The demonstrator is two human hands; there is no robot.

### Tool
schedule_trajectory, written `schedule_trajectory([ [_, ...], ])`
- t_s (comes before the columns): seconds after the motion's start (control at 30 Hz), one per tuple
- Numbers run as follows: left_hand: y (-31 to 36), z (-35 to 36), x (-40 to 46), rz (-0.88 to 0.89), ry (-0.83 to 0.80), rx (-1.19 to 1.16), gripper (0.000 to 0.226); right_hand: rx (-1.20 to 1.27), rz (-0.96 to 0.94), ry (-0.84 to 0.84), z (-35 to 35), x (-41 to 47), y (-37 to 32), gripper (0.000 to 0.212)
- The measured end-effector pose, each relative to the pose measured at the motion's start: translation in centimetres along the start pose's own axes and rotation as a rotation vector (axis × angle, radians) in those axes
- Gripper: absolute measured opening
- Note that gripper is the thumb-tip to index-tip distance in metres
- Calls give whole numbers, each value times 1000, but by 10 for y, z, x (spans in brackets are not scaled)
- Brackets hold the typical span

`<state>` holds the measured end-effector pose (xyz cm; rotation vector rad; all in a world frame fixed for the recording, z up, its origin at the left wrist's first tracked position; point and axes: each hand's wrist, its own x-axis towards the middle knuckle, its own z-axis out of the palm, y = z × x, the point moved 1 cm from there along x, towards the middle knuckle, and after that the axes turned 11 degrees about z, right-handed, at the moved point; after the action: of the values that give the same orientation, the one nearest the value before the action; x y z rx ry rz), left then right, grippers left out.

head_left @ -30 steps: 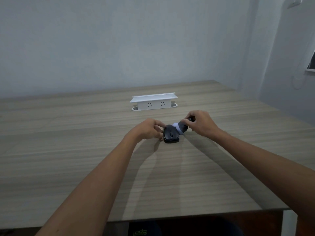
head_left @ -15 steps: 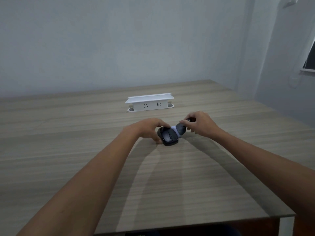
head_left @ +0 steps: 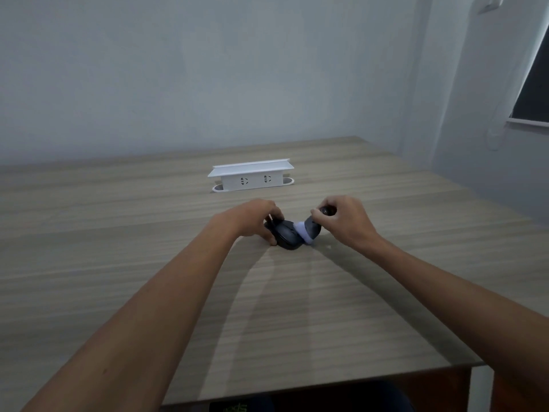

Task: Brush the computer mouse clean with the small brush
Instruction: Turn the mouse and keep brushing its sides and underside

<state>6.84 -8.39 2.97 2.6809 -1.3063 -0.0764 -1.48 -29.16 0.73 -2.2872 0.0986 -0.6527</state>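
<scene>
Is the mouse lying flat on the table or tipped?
Tipped: the mouse leans toward the brush, left hand holding its raised side.

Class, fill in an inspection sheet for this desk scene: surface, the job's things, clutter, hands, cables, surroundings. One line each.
Surface: wooden table, pale grain, front edge in view.
Job's things: black mouse on the table, tilted to one side; small brush, pale bristles against the mouse's right side.
Clutter: white socket box behind the mouse, apart from it; a tiny pale speck on the table right of the mouse.
Hands: left hand steadies the mouse; right hand grips the brush.
Cables: nothing seen on the table; a thin cord hangs on the right wall.
Surroundings: plain grey wall; dark window at right.
</scene>
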Motion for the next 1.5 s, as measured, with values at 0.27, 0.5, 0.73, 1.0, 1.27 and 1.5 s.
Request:
schedule_trajectory([
  [0.27,6,0,5,-40,12,48,60,32,-62,-19,-7,2,-4,17],
  [0.5,8,1,7,-90,21,32,64,-42,-79,-11,-8,7,-1,19],
  [0.73,11,0,3,-95,34,23,62,-134,-184,-68,-4,-2,0,17],
  [1.0,13,-1,3,-108,35,42,60,-82,-294,-123,-5,-11,-8,14],
  [1.27,14,1,3,-124,46,36,59,-152,-365,-73,-13,-8,-11,15],
  [1.5,17,2,2,-142,34,50,60,-283,-347,-71,-9,-3,-6,18],
])
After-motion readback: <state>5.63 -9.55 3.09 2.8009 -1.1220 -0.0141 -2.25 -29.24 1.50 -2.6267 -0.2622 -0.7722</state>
